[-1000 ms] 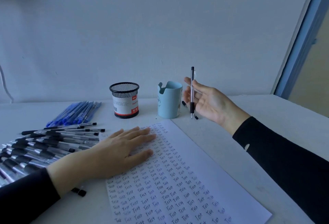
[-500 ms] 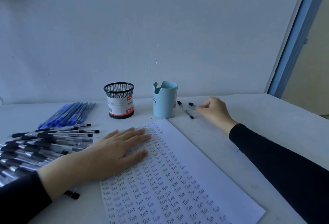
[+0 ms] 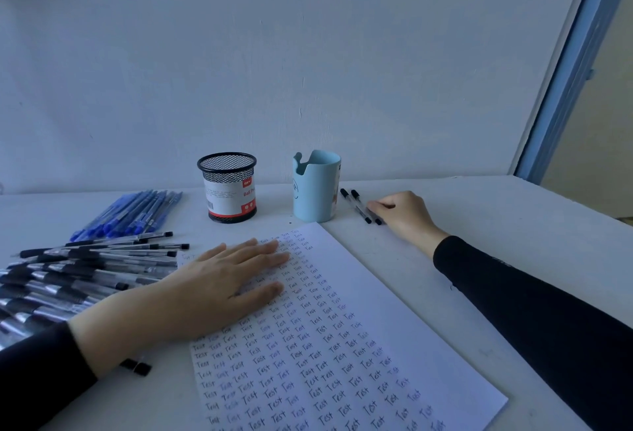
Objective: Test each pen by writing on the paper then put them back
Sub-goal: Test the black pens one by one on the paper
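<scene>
— What's just changed?

— The pen [image 3: 359, 200] I had standing upright in my right hand [image 3: 406, 216] a second ago is down on the tabletop [image 3: 496, 218], right of centre in the frame. It lies just beside a second pen [image 3: 355, 206], the two roughly parallel, near the blue cup [image 3: 317, 187].

— So you've let go of it?

— I can't tell. My fingers are curled with the tips on its barrel, but whether they pinch it or only touch it doesn't show.

— And the other hand?

— My left hand [image 3: 219, 288] hasn't moved: flat, fingers straight, pressing the paper [image 3: 342, 345] at lower centre.

— What does that mean for the job?

— I'd say this pen counts as tested and put back – two are done on that side. The pile of black pens [image 3: 85, 269] at the left edge and the blue pens [image 3: 130, 214] above it look to be still waiting, and the mesh holder [image 3: 227, 187] seems empty.
</scene>
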Demonstrator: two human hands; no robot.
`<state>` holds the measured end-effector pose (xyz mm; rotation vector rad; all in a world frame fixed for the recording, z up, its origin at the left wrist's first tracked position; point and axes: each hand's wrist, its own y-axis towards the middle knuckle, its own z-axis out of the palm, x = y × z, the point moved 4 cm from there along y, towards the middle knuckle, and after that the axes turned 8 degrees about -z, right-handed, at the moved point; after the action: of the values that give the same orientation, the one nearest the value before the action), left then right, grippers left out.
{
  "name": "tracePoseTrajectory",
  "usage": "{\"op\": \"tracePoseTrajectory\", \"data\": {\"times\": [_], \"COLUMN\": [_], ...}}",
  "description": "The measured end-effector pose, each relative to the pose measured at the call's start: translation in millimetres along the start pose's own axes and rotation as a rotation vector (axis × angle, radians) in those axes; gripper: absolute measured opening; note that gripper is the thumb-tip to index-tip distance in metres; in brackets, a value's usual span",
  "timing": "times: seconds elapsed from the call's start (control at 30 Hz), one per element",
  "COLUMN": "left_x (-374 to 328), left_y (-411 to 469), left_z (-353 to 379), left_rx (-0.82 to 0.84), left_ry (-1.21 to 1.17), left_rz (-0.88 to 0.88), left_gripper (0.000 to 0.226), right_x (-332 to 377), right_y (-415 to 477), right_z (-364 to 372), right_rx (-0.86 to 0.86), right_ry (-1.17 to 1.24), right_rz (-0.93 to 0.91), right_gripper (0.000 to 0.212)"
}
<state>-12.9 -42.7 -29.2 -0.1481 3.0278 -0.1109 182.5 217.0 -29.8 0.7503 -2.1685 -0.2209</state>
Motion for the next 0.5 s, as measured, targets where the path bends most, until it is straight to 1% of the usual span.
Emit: {"op": "tracePoseTrajectory", "data": {"times": [0.1, 0.2, 0.23, 0.3, 0.33, 0.4, 0.43, 0.47, 0.5], "left_x": [2.1, 3.2, 3.4, 3.1, 2.9, 1.1, -1.0, -1.3, 0.2], "left_y": [1.4, 2.6, 2.7, 2.6, 2.2, 0.8, -0.3, -0.5, -0.5], "left_z": [1.6, 2.7, 2.8, 2.2, 2.1, 0.1, -3.3, -8.1, -13.8], "left_rx": [-0.009, -0.022, -0.021, -0.019, -0.016, -0.028, -0.05, -0.087, -0.129], "left_ry": [0.005, -0.002, -0.001, 0.003, 0.003, -0.038, -0.102, -0.204, -0.312], "left_rz": [0.012, 0.018, 0.017, 0.014, 0.013, 0.004, -0.015, -0.049, -0.091], "left_gripper": [0.067, 0.067, 0.068, 0.068, 0.069, 0.07, 0.072, 0.073, 0.071], "right_x": [-1.8, -2.5, -2.5, -1.4, 0.2, 11.6, 22.1, 34.1, 46.5], "right_y": [4.4, 8.8, 9.1, 8.6, 8.1, 4.6, 0.7, -4.6, -10.2], "right_z": [2.9, 4.1, 4.6, 3.8, 1.3, -6.8, -9.9, -11.0, -9.5], "right_rx": [0.012, 0.018, 0.027, 0.004, -0.047, -0.179, -0.215, -0.223, -0.193], "right_ry": [0.004, 0.012, 0.01, 0.009, 0.006, -0.032, -0.043, -0.02, 0.021], "right_rz": [-0.017, -0.024, -0.027, -0.03, -0.046, -0.139, -0.208, -0.275, -0.336], "right_gripper": [0.039, 0.025, 0.024, 0.03, 0.035, 0.038, 0.036, 0.031, 0.027]}}
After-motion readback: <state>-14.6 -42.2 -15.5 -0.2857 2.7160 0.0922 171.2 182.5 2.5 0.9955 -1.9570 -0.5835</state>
